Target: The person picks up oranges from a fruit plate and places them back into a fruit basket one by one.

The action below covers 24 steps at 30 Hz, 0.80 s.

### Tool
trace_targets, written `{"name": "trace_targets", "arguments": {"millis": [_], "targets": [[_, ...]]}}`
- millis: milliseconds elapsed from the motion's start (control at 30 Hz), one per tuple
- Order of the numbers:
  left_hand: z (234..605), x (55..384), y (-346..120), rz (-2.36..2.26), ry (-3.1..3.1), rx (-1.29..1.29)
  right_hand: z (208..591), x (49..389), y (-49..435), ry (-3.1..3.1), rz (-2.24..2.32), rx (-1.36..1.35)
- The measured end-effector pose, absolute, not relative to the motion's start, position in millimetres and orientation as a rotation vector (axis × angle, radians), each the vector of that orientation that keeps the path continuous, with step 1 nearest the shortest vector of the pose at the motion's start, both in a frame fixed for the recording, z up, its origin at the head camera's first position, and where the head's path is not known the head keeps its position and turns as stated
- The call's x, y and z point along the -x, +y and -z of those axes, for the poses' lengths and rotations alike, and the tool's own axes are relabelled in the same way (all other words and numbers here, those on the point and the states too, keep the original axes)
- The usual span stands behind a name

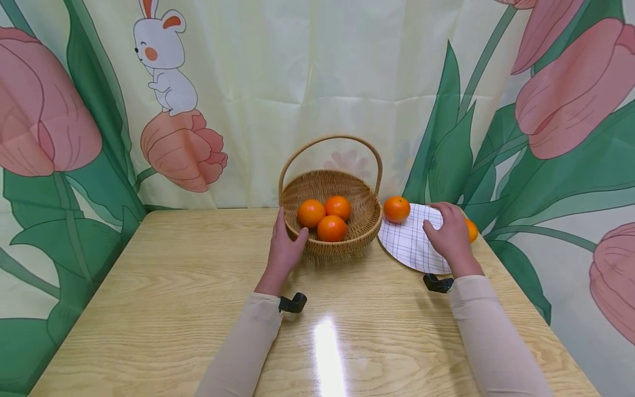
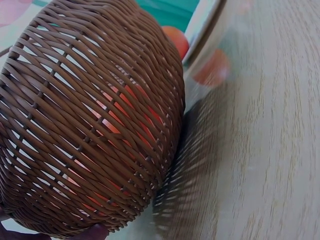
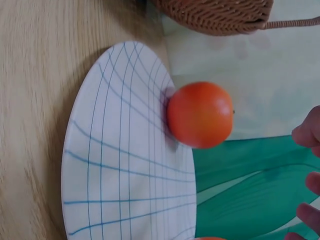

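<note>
A wicker basket [image 1: 364, 218] with an arched handle holds three oranges [image 1: 332, 228] on the table. My left hand [image 1: 286, 248] grips the basket's left rim, its thumb on the near edge; in the left wrist view only a bit of the hand shows under the woven wall [image 2: 85, 115]. To the right lies a round white plate with blue grid lines [image 1: 404, 242]. One orange [image 3: 200, 115] sits at its far left edge; another orange [image 1: 471, 230] is partly hidden behind my right hand [image 1: 451, 234]. That hand hovers over the plate, fingers spread and holding nothing.
The light wooden table [image 1: 173, 298] reaches toward me and to the left. Behind it hangs a curtain [image 1: 258, 110] printed with tulips and a rabbit. The plate stands close to the table's right edge.
</note>
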<state>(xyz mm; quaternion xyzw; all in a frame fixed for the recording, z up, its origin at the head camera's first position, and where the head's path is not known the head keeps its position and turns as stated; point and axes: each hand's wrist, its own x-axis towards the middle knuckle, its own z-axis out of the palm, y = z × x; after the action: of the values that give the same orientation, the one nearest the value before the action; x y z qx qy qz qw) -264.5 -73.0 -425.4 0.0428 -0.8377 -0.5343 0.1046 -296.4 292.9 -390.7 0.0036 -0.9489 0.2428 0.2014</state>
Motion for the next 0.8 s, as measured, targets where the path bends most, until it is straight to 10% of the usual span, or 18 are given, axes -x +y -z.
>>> {"name": "trace_targets", "arguments": {"millis": [800], "targets": [[425.8,265.9,-72.8,1.582,-2.491,-0.145,405.1,302.3,328.6,-2.749,-0.720,0.212]]}}
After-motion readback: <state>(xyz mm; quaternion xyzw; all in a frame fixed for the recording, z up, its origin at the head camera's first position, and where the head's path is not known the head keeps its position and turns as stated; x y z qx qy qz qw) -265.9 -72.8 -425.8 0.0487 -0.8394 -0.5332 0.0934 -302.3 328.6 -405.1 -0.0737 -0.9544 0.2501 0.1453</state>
